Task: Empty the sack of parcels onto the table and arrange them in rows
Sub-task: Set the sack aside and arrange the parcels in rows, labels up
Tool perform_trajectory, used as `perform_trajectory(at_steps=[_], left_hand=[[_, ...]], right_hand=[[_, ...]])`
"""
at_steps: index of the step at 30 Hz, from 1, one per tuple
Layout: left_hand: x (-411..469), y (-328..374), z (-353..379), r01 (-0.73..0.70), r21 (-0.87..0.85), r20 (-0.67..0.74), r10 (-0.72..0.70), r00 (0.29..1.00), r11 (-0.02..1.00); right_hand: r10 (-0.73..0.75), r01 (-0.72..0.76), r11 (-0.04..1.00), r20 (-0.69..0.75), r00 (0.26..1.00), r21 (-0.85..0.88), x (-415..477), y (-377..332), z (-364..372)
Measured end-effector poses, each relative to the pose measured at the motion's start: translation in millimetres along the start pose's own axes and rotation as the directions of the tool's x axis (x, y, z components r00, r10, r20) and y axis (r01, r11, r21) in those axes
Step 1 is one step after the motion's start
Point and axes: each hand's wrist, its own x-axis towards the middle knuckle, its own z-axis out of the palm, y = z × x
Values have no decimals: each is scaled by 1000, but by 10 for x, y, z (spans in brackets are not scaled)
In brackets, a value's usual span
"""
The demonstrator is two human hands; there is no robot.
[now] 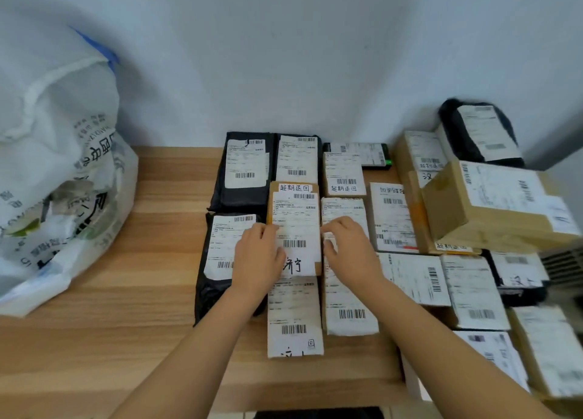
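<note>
Reaching in from the near edge of the wooden surface (151, 292), two bare forearms meet over the rows of parcels. Closest lies a white-labelled parcel (295, 319), flat, with another labelled box (350, 308) just beside it on the right. Just beyond these, the left hand (258, 256) grips the left side of a brown cardboard parcel (296, 220), thumb on its label and fingers curled at its edge. The right hand (347, 250) pinches the same parcel's right side. A black bag parcel (214, 261) lies just to its left. Farther back, two more black bags (243, 169) sit side by side near the wall. To the right, cardboard boxes (485, 204) are piled unevenly. The white printed sack (56, 166) slumps on the surface at far left against the wall, well apart from the rows.
</note>
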Motion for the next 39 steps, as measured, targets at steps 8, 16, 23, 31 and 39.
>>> perform_trajectory(at_steps=[8, 16, 23, 31, 39], left_hand=[[270, 1135, -75, -493, 108, -129, 504, 854, 863], [425, 2322, 235, -537, 131, -95, 549, 830, 834], [596, 3002, 589, -217, 67, 13, 216, 976, 974], [646, 3368, 860, 121, -100, 164, -104, 981, 988], [493, 3267, 656, 129, -272, -5, -136, 991, 954]], right_hand=[[16, -33, 996, -187, 982, -88, -300, 609, -780], [101, -149, 982, -343, 934, -114, -474, 1492, -1739], [316, -320, 946, -357, 879, 49, -431, 2454, -2273], [477, -326, 788, -183, 860, 523, -423, 2864, -2302], [444, -310, 679, -36, 895, 665, -606, 2780, -2208]])
